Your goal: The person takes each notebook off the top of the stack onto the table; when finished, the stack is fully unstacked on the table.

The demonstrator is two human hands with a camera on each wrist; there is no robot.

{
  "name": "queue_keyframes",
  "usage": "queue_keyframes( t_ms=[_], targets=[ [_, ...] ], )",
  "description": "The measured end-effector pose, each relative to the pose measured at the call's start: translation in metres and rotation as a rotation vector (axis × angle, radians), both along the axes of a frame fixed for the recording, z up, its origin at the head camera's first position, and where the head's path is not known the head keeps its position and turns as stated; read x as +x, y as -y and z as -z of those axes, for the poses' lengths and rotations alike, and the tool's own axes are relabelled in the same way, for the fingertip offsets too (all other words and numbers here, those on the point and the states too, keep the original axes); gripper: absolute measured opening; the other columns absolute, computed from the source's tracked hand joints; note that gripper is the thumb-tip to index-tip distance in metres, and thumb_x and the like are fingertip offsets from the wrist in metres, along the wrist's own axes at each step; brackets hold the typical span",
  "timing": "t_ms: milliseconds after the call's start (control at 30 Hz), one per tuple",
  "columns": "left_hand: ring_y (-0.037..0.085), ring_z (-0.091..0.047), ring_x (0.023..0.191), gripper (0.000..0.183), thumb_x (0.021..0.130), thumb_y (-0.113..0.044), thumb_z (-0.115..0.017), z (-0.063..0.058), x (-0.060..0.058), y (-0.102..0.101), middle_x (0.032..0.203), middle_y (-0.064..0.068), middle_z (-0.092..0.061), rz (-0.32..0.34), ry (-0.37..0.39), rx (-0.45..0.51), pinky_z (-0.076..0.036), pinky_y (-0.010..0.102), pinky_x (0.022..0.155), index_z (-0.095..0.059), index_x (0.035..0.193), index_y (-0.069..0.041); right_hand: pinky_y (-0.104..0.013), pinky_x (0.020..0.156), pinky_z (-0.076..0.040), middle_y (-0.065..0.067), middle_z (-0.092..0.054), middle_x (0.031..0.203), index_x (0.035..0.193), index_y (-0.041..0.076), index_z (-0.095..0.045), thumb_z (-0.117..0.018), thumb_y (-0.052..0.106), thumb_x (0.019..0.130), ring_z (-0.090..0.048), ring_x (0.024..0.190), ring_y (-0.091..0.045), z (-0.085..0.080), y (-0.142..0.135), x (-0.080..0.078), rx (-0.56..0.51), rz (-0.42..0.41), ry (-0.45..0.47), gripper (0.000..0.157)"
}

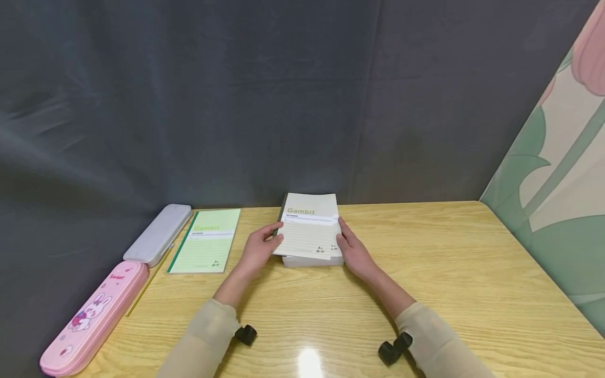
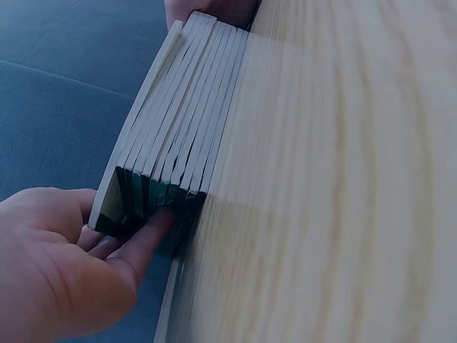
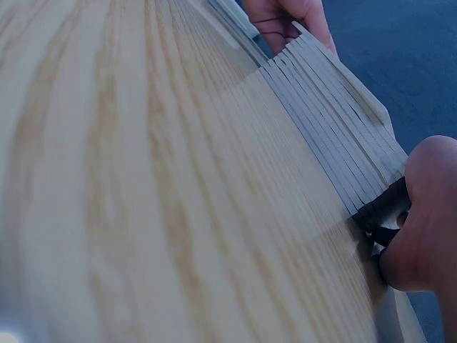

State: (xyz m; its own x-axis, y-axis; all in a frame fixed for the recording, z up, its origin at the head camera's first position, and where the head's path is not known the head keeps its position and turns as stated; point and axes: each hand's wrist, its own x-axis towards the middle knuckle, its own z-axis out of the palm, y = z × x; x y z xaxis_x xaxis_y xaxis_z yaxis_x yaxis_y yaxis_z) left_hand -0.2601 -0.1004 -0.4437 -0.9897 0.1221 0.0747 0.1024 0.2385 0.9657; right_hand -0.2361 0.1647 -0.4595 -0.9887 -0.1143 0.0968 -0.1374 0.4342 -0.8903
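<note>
A thick stack of notebooks (image 1: 313,261) stands near the table's back edge, its dark and green spines visible in the left wrist view. The top notebook (image 1: 307,236), with a pale "Gambit" cover, sits skewed, its left side jutting past those below. At its left edge, my left hand (image 1: 259,247) holds on with the thumb near the cover and a finger (image 2: 146,246) against the spines. My right hand (image 1: 356,254) grips the stack's right side, fingertips at the edge. In the right wrist view, the right hand's fingers are partly hidden behind the stack's corner.
A green "Gambit" notebook (image 1: 204,247) lies flat left of the stack. Beyond it are a pale grey case (image 1: 158,233), a yellow pencil (image 1: 150,281) and a pink rabbit pencil case (image 1: 96,317). A dark curtain (image 1: 302,105) hangs behind the wooden table (image 1: 449,273).
</note>
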Motion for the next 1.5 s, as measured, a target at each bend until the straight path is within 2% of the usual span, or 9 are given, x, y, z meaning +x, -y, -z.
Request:
queue_keyframes(
  t_ms=[233, 433, 500, 600, 700, 867, 1167, 1500],
  targets=[
    [0.029, -0.041, 0.140, 0.035, 0.102, -0.012, -0.062, 0.001, -0.001, 0.006, 0.149, 0.012, -0.051, -0.033, 0.049, 0.057, -0.042, 0.043, 0.109, -0.065, 0.136, -0.008, -0.046, 0.123, -0.010, -0.017, -0.016, 0.166, 0.162, 0.005, -0.015, -0.033, 0.019, 0.112, -0.013, 0.152, -0.033, 0.000, 0.002, 0.000, -0.015, 0.004, -0.007, 0.056],
    [0.029, -0.038, 0.142, 0.037, 0.102, -0.006, -0.058, -0.002, 0.002, 0.010, 0.151, 0.015, -0.048, -0.050, 0.051, 0.098, -0.039, 0.043, 0.112, -0.061, 0.139, -0.004, -0.047, 0.123, -0.011, -0.017, -0.015, 0.167, 0.163, 0.005, -0.013, -0.033, 0.020, 0.112, -0.012, 0.153, -0.032, 0.002, 0.001, -0.001, -0.001, 0.004, -0.004, 0.056],
    [0.030, -0.044, 0.135, 0.038, 0.102, -0.005, -0.057, -0.003, 0.003, 0.011, 0.149, 0.018, -0.048, -0.054, 0.063, 0.132, -0.044, 0.040, 0.107, -0.060, 0.140, -0.003, -0.047, 0.123, -0.011, -0.017, -0.015, 0.167, 0.163, 0.004, -0.013, -0.032, 0.021, 0.112, -0.012, 0.153, -0.033, 0.002, 0.001, -0.001, 0.002, 0.003, -0.006, 0.056],
    [0.028, -0.054, 0.119, 0.038, 0.103, -0.002, -0.055, -0.003, 0.004, 0.013, 0.147, 0.019, -0.048, -0.068, 0.089, 0.186, -0.053, 0.031, 0.091, -0.058, 0.140, -0.002, -0.047, 0.123, -0.011, -0.017, -0.015, 0.167, 0.162, 0.004, -0.013, -0.032, 0.021, 0.112, -0.012, 0.153, -0.033, 0.002, 0.001, -0.001, -0.001, 0.002, -0.007, 0.056],
    [0.024, -0.057, 0.106, 0.038, 0.103, -0.001, -0.053, -0.003, 0.006, 0.017, 0.146, 0.019, -0.046, -0.092, 0.116, 0.220, -0.056, 0.024, 0.079, -0.057, 0.141, -0.002, -0.047, 0.123, -0.011, -0.017, -0.016, 0.167, 0.163, 0.005, -0.013, -0.032, 0.021, 0.112, -0.013, 0.153, -0.032, 0.001, 0.001, -0.001, -0.004, 0.000, -0.004, 0.056],
    [0.017, -0.061, 0.096, 0.040, 0.104, -0.002, -0.051, -0.004, 0.008, 0.024, 0.140, 0.020, -0.048, -0.112, 0.143, 0.258, -0.058, 0.024, 0.075, -0.054, 0.144, -0.001, -0.046, 0.123, -0.011, -0.017, -0.017, 0.166, 0.163, 0.006, -0.014, -0.033, 0.021, 0.112, -0.014, 0.152, -0.031, 0.001, 0.001, -0.002, -0.010, 0.003, -0.002, 0.056],
    [0.012, -0.060, 0.088, 0.041, 0.104, -0.002, -0.052, 0.001, 0.011, 0.043, 0.130, 0.019, -0.049, -0.162, 0.133, 0.228, -0.057, 0.022, 0.070, -0.054, 0.144, -0.004, -0.049, 0.123, -0.012, -0.019, -0.017, 0.166, 0.162, 0.004, -0.014, -0.032, 0.021, 0.112, -0.014, 0.152, -0.033, 0.002, 0.000, -0.001, -0.001, 0.009, 0.000, 0.056],
    [0.016, -0.054, 0.093, 0.042, 0.105, -0.006, -0.051, 0.002, 0.017, 0.067, 0.139, 0.016, -0.047, -0.209, 0.159, 0.160, -0.053, 0.019, 0.065, -0.053, 0.146, -0.008, -0.049, 0.123, -0.012, -0.018, -0.017, 0.166, 0.163, 0.006, -0.013, -0.032, 0.022, 0.112, -0.014, 0.152, -0.034, 0.000, 0.000, 0.000, 0.006, 0.012, 0.019, 0.057]
  ],
)
